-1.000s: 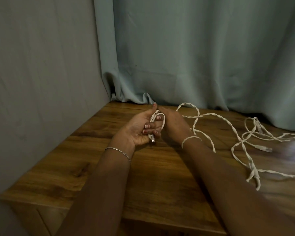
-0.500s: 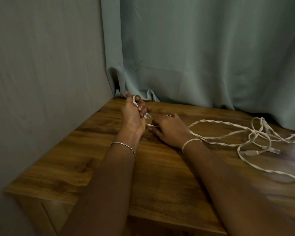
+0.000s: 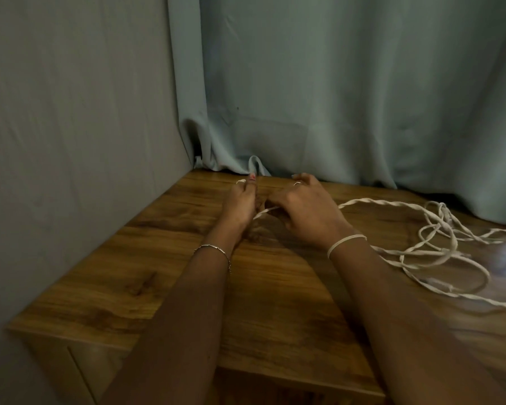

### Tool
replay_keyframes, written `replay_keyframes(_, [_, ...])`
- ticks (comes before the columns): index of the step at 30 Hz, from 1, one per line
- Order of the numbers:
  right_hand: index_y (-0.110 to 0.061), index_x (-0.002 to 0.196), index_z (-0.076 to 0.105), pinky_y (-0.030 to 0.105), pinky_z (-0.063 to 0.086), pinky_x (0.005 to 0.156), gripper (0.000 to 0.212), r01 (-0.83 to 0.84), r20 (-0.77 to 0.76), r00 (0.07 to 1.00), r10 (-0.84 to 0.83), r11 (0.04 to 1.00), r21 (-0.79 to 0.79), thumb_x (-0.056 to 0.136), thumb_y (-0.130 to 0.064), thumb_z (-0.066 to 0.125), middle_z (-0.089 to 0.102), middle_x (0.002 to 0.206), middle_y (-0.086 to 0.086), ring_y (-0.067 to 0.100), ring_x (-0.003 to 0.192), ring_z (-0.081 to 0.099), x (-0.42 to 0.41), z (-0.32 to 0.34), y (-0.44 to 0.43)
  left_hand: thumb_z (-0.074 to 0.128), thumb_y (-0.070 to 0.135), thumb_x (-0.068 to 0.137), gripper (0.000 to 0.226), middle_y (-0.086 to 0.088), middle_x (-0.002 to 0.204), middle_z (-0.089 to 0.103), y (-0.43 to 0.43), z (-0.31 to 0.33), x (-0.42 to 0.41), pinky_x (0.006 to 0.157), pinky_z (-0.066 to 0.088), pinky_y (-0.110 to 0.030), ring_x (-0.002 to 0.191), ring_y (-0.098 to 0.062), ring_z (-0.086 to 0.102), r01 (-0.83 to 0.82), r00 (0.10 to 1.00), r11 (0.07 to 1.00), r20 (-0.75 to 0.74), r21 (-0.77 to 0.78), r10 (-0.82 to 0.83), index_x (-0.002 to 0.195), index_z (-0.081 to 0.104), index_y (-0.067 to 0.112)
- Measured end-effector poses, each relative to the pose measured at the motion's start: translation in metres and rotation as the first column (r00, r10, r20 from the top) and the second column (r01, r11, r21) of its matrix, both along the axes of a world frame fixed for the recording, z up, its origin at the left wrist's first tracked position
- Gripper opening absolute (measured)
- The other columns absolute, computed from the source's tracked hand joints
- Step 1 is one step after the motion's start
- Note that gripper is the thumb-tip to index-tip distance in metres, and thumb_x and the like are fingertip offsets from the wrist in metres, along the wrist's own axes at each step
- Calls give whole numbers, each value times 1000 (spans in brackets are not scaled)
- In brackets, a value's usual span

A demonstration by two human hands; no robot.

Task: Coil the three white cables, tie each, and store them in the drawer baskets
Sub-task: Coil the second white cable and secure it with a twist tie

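Reaching over the front edge of the wooden table [image 3: 164,290], both your forearms point toward the far left corner. On the left wrist sits a thin metal bracelet [image 3: 214,248], and on the right wrist a white band [image 3: 346,243].

Your left hand [image 3: 240,204] shows its back to the camera. Its fingers are curled and the thumb stands up, and a small loop of the white cable [image 3: 371,202] shows at the fingertips, so this hand grips the cable. Your right hand [image 3: 307,213] is just beside it, palm down, with the fingers bent inward and closed on the same cable. A ring [image 3: 297,183] sits on one raised finger. A short, tight piece of cable crosses the narrow gap between the two hands.

From under the right hand the twisted cable runs to the right and falls into loose, tangled loops that lie flat on the table, well apart from your fingers. You cannot tell how many cables are in this tangle.

Bare wood lies between your arms and to the left of them. The grey wall [image 3: 70,141] closes the left edge, and the pale curtain [image 3: 333,97] hangs along the far edge, just behind your fingertips.
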State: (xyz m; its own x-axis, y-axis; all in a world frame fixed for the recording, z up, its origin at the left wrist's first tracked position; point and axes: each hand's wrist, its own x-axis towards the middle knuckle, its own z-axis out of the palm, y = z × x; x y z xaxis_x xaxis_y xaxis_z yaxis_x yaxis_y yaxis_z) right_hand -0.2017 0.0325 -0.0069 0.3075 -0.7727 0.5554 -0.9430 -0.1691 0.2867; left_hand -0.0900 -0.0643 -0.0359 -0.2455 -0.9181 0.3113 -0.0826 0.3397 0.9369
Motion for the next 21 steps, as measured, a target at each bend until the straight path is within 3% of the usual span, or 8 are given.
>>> replay_keyframes(3, [-25,95,70,40,31,107,16,16,-60,998,-22,995,-98,87,-16,61,70,79,1,21,83,66,-3,1,-1,31,40,104,53,-4,57,53,5,0,-1,64,39,-30,55,-18,49,65,993,996,94,58,-70,64,53,12])
replay_keyframes(5, [-25,96,71,42,33,107,18,27,-102,994,-42,988,-151,86,-14,62,70,74,0,21,79,67,-6,0,-5,30,41,104,51,-5,56,54,11,0,-2,55,42,-25,50,-16,51,195,979,964,25,179,-203,74,59,10])
replay_keyframes(8, [-23,90,72,45,30,108,15,9,-148,988,-44,972,-233,81,-12,67,70,74,-1,21,79,67,-12,0,-10,30,44,103,50,-3,50,44,19,1,0,49,42,-24,33,-10,41,312,946,900,-10,303,-325,76,55,9])
replay_keyframes(12, [-20,87,70,46,21,109,18,81,-95,989,-116,946,-315,84,-14,54,70,76,2,22,79,67,-25,3,-13,17,65,96,69,2,38,31,24,4,2,46,41,-24,31,-10,26,465,870,808,-16,363,-493,67,49,11])
replay_keyframes(15, [-18,89,68,46,23,110,13,85,-58,993,-105,957,-277,83,-12,58,72,83,6,23,86,68,-28,-5,-17,13,74,88,77,3,36,28,26,8,7,44,39,-23,31,-10,23,632,755,670,-117,390,-645,61,49,11])
replay_keyframes(19, [-14,91,64,43,38,104,23,87,12,996,-87,967,-238,84,-19,43,70,80,7,24,80,68,-18,-9,-25,20,69,94,72,5,34,28,26,13,12,40,33,-21,29,-8,22,777,627,539,-333,324,-704,57,47,13])
replay_keyframes(21, [-9,97,61,44,45,98,17,104,51,994,-96,974,-200,81,-14,59,68,75,10,28,73,67,-18,-12,-29,25,62,98,67,5,32,28,26,16,13,39,30,-21,26,-6,23,810,583,519,-461,273,-669,55,45,14])
